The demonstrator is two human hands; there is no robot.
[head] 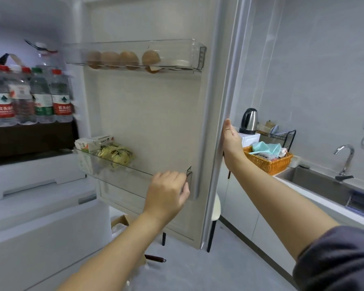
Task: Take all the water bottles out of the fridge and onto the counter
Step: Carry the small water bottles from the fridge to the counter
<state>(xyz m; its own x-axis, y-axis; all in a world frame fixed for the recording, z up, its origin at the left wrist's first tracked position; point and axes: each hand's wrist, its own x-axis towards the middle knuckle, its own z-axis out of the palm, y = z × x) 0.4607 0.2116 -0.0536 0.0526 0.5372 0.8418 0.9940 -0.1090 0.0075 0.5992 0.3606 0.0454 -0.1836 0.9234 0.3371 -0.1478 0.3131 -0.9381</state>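
Water bottles [29, 97]: upright in a row along the front edge of the fridge shelf [29, 131], at the far left; none on the table [315, 195].
Labels: red caps, red bands with white characters, "农夫山" legible; one bottle has a green cap and green band, its writing blurred.
Other writing: dark characters on the yellow packet [116, 154] and print on the carton [88, 143] are too small to read.
Fridge door [156, 112]: swung wide open between the shelf and the table.
Right hand [231, 139]: grip wrapped round the door's outer edge.
Left hand [168, 192]: at the right end of the lower door bin [135, 171], thumb against its end; fingers curled and hidden, so I cannot tell whether the grip pinches it.
Upper door bin [193, 51]: four eggs [130, 58] in a row.
Table: sink [315, 181] near its front edge; basket [269, 162] and kettle [248, 121] at its far end, by the door's edge.
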